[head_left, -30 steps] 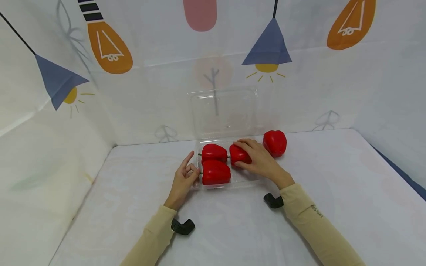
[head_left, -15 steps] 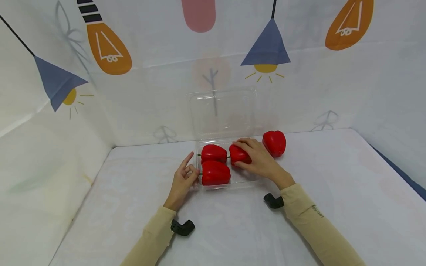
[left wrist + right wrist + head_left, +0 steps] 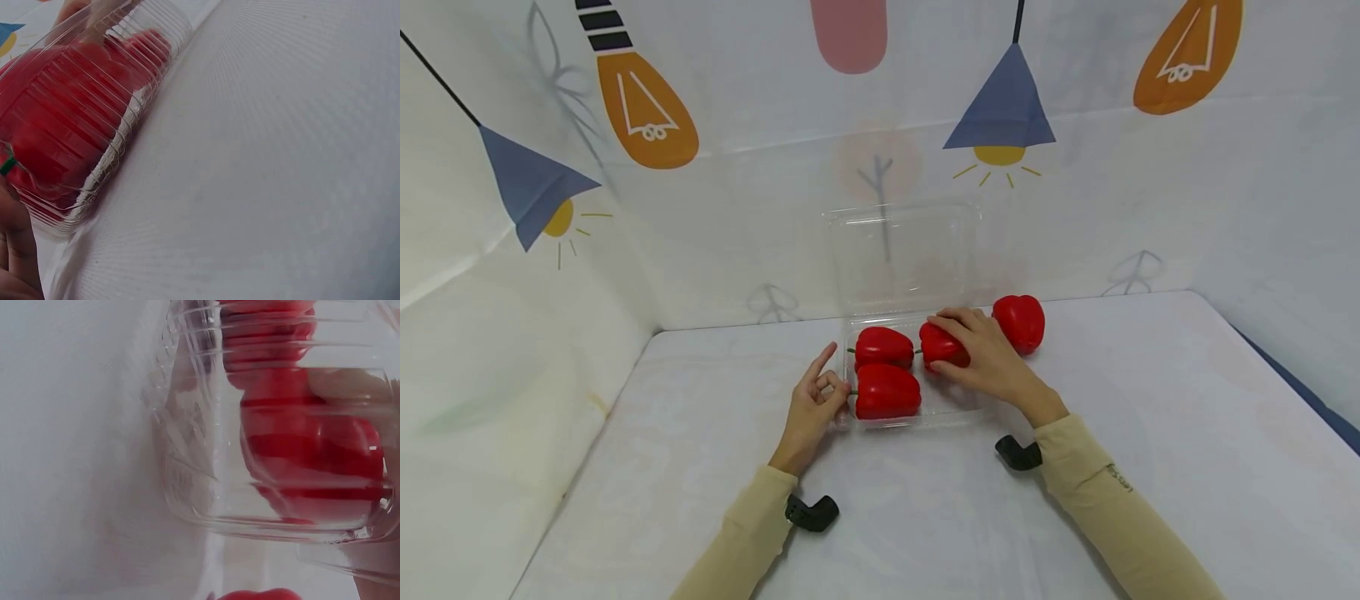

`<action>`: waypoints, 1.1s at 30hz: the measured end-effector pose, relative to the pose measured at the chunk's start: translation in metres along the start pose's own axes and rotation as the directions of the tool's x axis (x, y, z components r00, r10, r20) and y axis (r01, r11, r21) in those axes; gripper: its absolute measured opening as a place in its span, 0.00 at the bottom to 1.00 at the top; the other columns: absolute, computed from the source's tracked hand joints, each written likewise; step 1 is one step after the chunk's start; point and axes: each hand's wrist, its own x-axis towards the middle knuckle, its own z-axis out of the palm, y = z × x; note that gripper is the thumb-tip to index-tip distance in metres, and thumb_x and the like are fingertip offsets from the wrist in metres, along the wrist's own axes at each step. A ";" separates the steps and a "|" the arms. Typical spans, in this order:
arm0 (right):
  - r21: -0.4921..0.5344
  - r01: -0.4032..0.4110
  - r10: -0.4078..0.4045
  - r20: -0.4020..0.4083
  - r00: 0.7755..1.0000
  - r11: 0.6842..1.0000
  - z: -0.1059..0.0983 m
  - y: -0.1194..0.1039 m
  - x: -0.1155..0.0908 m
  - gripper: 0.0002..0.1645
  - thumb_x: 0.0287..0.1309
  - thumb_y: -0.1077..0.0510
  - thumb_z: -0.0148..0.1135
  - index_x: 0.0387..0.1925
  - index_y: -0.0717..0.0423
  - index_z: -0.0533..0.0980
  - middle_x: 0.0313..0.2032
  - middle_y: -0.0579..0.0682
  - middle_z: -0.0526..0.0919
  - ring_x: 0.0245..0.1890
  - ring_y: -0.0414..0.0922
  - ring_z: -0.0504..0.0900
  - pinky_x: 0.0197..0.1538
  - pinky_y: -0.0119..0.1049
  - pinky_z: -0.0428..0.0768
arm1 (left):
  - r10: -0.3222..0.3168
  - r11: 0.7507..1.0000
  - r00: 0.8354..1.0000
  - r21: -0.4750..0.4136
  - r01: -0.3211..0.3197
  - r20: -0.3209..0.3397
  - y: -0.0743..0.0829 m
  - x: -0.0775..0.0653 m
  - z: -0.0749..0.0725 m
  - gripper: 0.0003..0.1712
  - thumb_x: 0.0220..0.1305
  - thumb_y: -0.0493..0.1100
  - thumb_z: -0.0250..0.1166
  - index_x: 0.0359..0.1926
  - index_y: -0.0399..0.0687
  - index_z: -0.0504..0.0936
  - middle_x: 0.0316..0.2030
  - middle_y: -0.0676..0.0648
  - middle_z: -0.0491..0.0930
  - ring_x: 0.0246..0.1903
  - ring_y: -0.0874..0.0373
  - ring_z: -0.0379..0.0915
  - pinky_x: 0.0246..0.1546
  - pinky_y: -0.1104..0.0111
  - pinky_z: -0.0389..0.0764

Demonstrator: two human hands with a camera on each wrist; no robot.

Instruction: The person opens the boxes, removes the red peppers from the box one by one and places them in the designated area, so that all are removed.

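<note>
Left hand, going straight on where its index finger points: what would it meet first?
The left hand would probably meet the clear container first, on its left side towards the back; depth there is hard to judge.

Near the middle of the head view, the right hand [image 3: 992, 362] hides part of a red pepper [image 3: 940, 343]. I can't read the tiny lettering [image 3: 1119, 478] on the right sleeve [image 3: 1131, 521], cropped by the bottom edge. The left wrist view's left edge cuts the left hand [image 3: 19, 253]. Lower down the right wrist view, 1 more pepper [image 3: 259, 595] is mostly cropped; the clear box [image 3: 232, 501] looks blurred.
</note>
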 end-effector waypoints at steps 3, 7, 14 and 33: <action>0.007 0.000 0.000 -0.019 1.000 1.000 -0.001 0.001 0.000 0.40 0.49 0.48 0.70 0.64 0.44 0.66 0.61 0.49 0.67 0.61 0.49 0.64 0.60 0.54 0.70 | 0.001 1.000 1.000 0.002 -0.001 -0.007 0.000 0.000 0.000 0.39 0.64 0.35 0.59 0.72 0.54 0.54 0.27 0.51 0.74 0.18 0.64 0.68 0.22 0.77 0.74; 0.029 0.012 -0.010 -0.042 0.999 1.000 -0.002 0.001 -0.001 0.39 0.50 0.48 0.70 0.64 0.44 0.66 0.61 0.49 0.67 0.61 0.49 0.65 0.59 0.54 0.71 | 0.007 1.000 1.000 -0.001 -0.007 -0.015 0.000 0.000 0.000 0.39 0.64 0.35 0.60 0.72 0.54 0.54 0.27 0.51 0.74 0.17 0.64 0.69 0.21 0.77 0.74; 0.057 0.035 -0.030 -0.090 0.995 0.998 -0.008 0.004 -0.002 0.40 0.49 0.49 0.71 0.63 0.45 0.66 0.61 0.48 0.68 0.61 0.49 0.66 0.56 0.54 0.73 | -0.002 1.000 1.000 -0.027 0.002 0.002 -0.002 0.001 0.000 0.39 0.64 0.33 0.59 0.72 0.51 0.54 0.27 0.53 0.74 0.19 0.63 0.68 0.22 0.77 0.74; 0.198 -0.009 0.032 -0.113 0.993 0.980 -0.032 0.003 -0.007 0.38 0.53 0.52 0.68 0.64 0.48 0.64 0.61 0.51 0.66 0.59 0.50 0.68 0.51 0.53 0.79 | -0.005 1.000 1.000 -0.025 0.005 -0.002 0.001 0.000 0.000 0.40 0.64 0.35 0.60 0.73 0.50 0.53 0.27 0.55 0.73 0.19 0.66 0.68 0.22 0.78 0.73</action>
